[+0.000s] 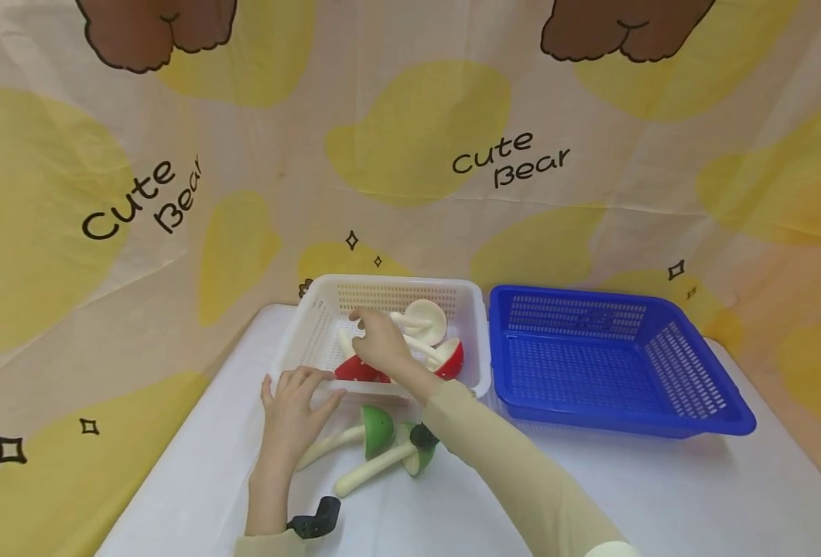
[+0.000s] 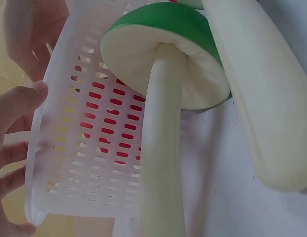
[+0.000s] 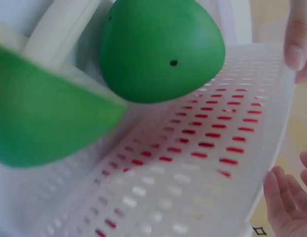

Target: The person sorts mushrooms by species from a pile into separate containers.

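Note:
A white plastic basket (image 1: 483, 340) holds several toy mushrooms with pale stems. A red cap with white spots (image 1: 452, 362) faces up on its right side, and another red cap (image 1: 356, 370) lies at the front. My left hand (image 1: 293, 418) grips the basket's front-left rim, fingers over the edge and thumb at the outer wall. Inside the basket hovers my right hand (image 1: 385, 344), thumb and fingers apart with nothing visible between them, close to a pale stem. Two green-capped mushrooms, one left (image 1: 378, 433) and one right (image 1: 375, 469), lie on the table before the basket.
A blue basket (image 1: 570, 422) stands right of the white one on the white-covered table (image 1: 194, 464). A patterned cloth (image 1: 410, 155) hangs behind both. Black wrist devices (image 1: 316, 520) are worn at the forearms.

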`<state>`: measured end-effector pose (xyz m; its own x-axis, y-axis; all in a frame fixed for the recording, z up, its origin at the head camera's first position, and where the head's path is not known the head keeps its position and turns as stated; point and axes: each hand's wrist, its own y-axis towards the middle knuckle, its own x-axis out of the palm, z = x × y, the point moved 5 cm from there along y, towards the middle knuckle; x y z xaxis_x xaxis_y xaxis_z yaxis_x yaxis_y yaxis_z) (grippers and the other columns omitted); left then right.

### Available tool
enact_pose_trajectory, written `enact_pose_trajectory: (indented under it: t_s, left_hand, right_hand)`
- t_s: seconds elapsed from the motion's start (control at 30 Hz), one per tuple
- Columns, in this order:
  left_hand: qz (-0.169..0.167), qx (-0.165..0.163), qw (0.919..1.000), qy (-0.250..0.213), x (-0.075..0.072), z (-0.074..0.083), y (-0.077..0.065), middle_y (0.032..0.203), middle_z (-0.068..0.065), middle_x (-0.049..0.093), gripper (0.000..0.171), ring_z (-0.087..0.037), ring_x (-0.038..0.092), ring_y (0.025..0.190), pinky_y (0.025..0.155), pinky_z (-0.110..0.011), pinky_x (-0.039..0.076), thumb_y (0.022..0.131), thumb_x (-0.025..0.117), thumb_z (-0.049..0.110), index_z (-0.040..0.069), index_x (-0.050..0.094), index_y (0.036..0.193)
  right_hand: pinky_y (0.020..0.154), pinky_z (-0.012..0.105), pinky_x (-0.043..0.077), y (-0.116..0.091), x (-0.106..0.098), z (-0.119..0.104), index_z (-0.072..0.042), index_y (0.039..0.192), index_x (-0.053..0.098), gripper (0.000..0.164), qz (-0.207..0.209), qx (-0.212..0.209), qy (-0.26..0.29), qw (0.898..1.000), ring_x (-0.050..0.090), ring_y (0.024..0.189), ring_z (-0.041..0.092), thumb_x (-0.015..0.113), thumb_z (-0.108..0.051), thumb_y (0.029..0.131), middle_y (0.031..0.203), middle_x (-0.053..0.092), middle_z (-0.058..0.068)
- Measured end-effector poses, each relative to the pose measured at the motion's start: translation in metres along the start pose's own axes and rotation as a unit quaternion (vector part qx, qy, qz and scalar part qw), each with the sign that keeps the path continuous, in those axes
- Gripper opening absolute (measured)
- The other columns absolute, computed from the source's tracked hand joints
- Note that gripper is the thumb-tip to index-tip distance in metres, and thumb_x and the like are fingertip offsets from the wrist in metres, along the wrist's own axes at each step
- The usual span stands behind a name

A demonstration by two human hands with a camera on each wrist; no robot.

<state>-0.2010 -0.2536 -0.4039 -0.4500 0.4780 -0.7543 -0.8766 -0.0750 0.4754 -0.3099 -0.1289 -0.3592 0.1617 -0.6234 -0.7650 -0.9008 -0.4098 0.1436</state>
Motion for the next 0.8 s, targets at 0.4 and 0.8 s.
enact_pose_trajectory:
  t_s: [0.4,0.8]
  left_hand:
    - [0.007,0.007,0.9998,0.016,-0.003,0.006,-0.001,0.107,-0.009,0.066,0.029,-0.033,0.051,0.109,0.106,-0.074,0.014,0.081,0.076,0.028,0.012,0.069,0.104]
    - [0.011,0.014,0.9997,0.018,-0.007,0.010,-0.002,0.106,-0.011,0.065,0.028,-0.036,0.052,0.108,0.104,-0.075,0.018,0.081,0.075,0.026,0.011,0.069,0.103]
  right_hand:
    - [0.081,0.038,0.054,-0.043,-0.048,0.013,-0.011,0.117,0.064,0.030,0.003,-0.043,-0.028,0.999,0.067,0.100,0.024,0.063,-0.013,0.087,0.114,0.068,0.010]
    - [0.069,0.029,0.055,-0.085,-0.084,0.045,-0.009,0.116,0.063,0.029,0.055,-0.041,0.022,0.997,0.069,0.085,0.019,0.064,-0.010,0.088,0.109,0.068,0.009]
